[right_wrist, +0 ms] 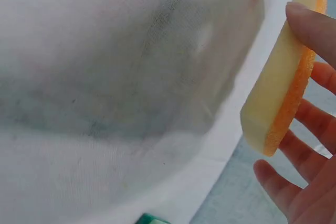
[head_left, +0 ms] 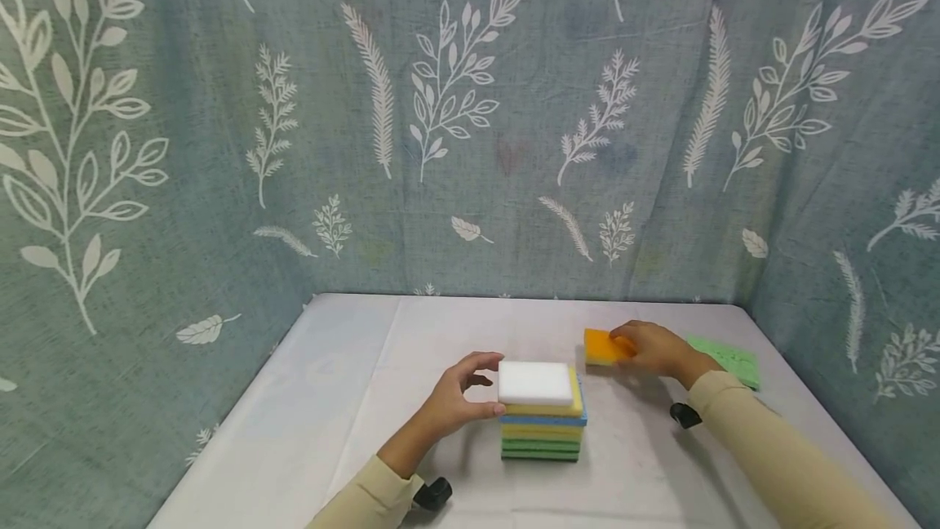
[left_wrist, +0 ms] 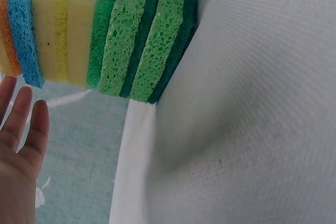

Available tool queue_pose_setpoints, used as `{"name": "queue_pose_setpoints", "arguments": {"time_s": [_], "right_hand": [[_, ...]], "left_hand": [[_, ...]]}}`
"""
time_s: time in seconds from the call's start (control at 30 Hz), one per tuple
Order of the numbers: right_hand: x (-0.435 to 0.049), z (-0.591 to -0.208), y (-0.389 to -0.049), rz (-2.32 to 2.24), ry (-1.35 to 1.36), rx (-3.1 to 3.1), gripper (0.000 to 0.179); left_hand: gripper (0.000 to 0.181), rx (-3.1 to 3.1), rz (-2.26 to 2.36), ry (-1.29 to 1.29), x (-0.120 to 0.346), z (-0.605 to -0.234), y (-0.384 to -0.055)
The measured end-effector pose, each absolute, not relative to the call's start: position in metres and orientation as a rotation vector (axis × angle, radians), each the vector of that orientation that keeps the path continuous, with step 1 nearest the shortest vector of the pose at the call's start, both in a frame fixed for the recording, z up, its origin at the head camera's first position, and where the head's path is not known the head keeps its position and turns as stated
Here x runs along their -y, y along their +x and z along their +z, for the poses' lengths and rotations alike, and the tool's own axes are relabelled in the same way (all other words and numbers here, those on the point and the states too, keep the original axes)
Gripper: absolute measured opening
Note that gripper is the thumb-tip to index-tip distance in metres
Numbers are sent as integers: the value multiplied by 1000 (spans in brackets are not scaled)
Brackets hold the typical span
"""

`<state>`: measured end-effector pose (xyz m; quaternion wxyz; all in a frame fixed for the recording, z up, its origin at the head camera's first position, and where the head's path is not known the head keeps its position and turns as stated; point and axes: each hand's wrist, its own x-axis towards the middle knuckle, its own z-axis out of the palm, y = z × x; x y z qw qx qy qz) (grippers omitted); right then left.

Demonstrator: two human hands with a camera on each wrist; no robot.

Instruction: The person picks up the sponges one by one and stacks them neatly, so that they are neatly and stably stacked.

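Observation:
A stack of sponges (head_left: 542,433) stands on the table, with green layers at the bottom, then cream, blue and yellow ones. On top lies a white sponge (head_left: 534,384). My left hand (head_left: 465,393) is at the stack's left side, thumb and fingers spread beside its upper layers; in the left wrist view its fingers (left_wrist: 35,135) look straight. To the right and farther back, my right hand (head_left: 656,349) holds an orange-and-cream sponge (head_left: 598,346). The right wrist view has this sponge (right_wrist: 278,87) tilted between thumb and fingers, raised off the table.
Behind my right hand a light green sponge (head_left: 729,361) lies near the right edge of the white-covered table (head_left: 352,415). A grey-green leaf-patterned curtain (head_left: 507,145) encloses the back and sides. Each wrist wears a small black device (head_left: 433,495).

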<state>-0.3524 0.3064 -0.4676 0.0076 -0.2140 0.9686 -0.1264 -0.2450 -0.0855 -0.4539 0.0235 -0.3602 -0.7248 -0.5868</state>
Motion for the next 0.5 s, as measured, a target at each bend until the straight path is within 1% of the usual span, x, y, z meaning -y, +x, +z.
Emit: {"name": "queue_pose_setpoints", "arguments": {"time_s": [0.5], "right_hand": [[-304, -446, -320, -370, -825, -3109, 52]], "left_hand": [[62, 2255, -1805, -1084, 85, -449, -243]]}}
